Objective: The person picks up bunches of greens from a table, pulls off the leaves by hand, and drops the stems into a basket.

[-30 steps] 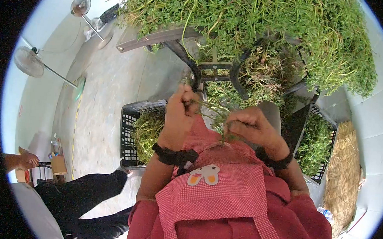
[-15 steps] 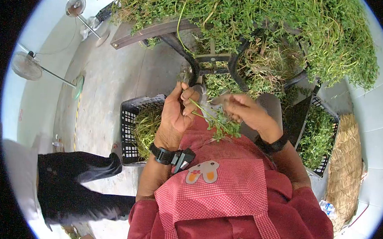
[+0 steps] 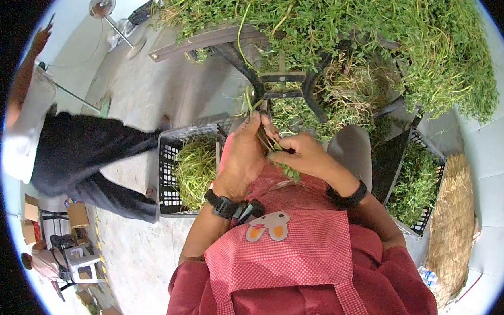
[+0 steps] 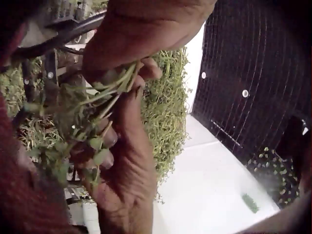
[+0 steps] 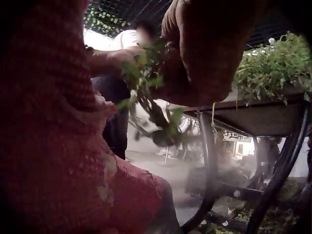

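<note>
Over the lap in the head view, the left hand [image 3: 245, 158] grips a few green stems [image 3: 270, 141], with their ends poking up past its thumb. The right hand [image 3: 308, 156] meets it and pinches the same stems between thumb and fingers; small leaves hang below. In the left wrist view the leafy sprigs [image 4: 92, 141] lie between the left hand [image 4: 146, 29] and the right hand [image 4: 131, 165]. The right wrist view shows leaves [image 5: 146, 73] dangling beside the right hand [image 5: 204, 53].
A table edge [image 3: 189, 45] bears a large heap of greens [image 3: 327, 24]. Black crates stand at left [image 3: 166, 198] and right [image 3: 432, 192], both holding greens. More stems lie under the table [image 3: 358, 83]. A person [image 3: 81, 154] is at the left, near a standing fan [image 3: 102, 4].
The right hand has come in from the right to the left hand and now pinches the stems. The leafy ends have shifted lower between the hands. The person at left has moved up the view.
</note>
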The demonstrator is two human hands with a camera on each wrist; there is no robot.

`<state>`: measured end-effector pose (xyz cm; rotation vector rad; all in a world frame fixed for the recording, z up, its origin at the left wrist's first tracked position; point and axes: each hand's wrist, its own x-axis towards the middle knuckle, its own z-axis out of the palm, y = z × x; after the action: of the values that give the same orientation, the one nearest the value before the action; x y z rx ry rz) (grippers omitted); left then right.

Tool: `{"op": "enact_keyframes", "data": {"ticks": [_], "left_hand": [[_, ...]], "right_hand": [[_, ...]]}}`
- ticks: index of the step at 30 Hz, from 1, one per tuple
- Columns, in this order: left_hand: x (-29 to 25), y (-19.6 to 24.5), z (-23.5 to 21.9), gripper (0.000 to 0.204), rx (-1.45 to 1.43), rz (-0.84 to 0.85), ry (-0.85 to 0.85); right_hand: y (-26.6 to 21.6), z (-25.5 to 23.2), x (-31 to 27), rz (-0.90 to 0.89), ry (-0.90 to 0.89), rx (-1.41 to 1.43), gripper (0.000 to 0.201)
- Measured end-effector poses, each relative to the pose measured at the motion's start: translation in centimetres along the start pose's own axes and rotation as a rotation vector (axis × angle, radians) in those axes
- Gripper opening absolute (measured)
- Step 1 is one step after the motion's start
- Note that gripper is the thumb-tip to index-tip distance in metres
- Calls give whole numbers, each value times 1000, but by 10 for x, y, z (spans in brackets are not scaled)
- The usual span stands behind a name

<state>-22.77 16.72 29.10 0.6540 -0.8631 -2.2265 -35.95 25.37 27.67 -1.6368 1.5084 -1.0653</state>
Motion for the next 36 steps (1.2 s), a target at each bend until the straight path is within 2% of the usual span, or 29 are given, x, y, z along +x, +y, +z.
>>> {"op": "enact_keyframes", "data": {"ticks": [1,2,4,6,8,11,14,18,20,23,27,29,30,32,36], "left_hand": [[1,1,-3,27,-92,0,-72],[1,3,-5,27,-182,-2,-147],[0,5,-9,27,-241,-40,-124],[0,7,-10,27,-300,-80,-105],[-3,9,-10,24,-168,-79,-11],[-5,13,-8,27,-177,-65,-64],[-3,10,-6,28,-180,-59,-36],[-4,11,-2,28,-186,-67,-1],[-4,10,-4,29,-133,-91,-71],[-5,10,-2,28,-127,-130,-62],[-4,7,0,28,-146,-104,-50],[-6,7,1,28,-110,-91,-44],[-15,5,3,28,-112,-100,-35],[-20,5,10,27,-44,-49,-39],[-14,5,0,28,-87,-56,-82]], "right_hand": [[2,1,-1,42,-26,151,30],[2,-2,-2,41,-29,152,30],[3,-8,-8,-4,22,246,21],[-6,-12,-11,25,72,297,23],[-20,-27,-16,211,12,421,23],[-20,-33,-17,299,-17,303,22],[-16,-30,-16,208,38,291,22],[-18,-32,-14,228,20,237,24],[-14,-28,-13,183,24,317,27],[-23,-25,-13,168,34,427,31],[-15,-21,-12,193,85,436,27],[1,-19,-7,66,103,99,24],[3,-13,-12,76,99,106,24],[6,-11,-11,54,177,-186,24],[-2,-14,-13,65,77,-57,23]]}}
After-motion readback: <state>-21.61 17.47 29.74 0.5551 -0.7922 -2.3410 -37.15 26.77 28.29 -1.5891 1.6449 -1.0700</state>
